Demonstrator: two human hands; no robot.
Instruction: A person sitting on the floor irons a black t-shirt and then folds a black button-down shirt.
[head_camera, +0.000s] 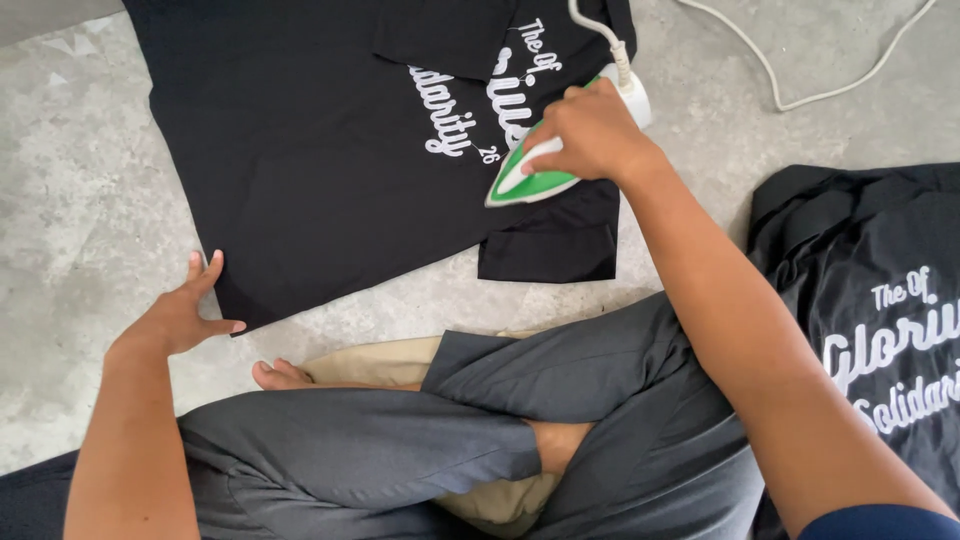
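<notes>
Black T-shirt (300, 150) is spread flat on the grey concrete floor (80, 200) in front of the crossed legs, with its white-lettered chest toward the far right and one short sleeve (548, 250) lying out toward the knees. The right hand (592, 135) is closed around the handle of a green and white iron (530, 178), which is pressed down on the shirt just beside the lettering, near the sleeve seam. The left hand (185, 310) is open, fingers spread and slightly lifted, its palm resting at the near hem corner of the shirt, apparently holding the cloth taut; nothing is gripped in it. From the way things lie, the ironing is judged to be under way rather than finished: the broad body of the shirt looks smooth, while a folded-over flap is seen near the collar and the sleeve region is only now being pressed. A white power cord (800, 90) runs from the iron across the floor at the top right. A second black shirt (880, 300) with similar white lettering lies rumpled at the right, seemingly not yet pressed, although this cannot be told for certain.
</notes>
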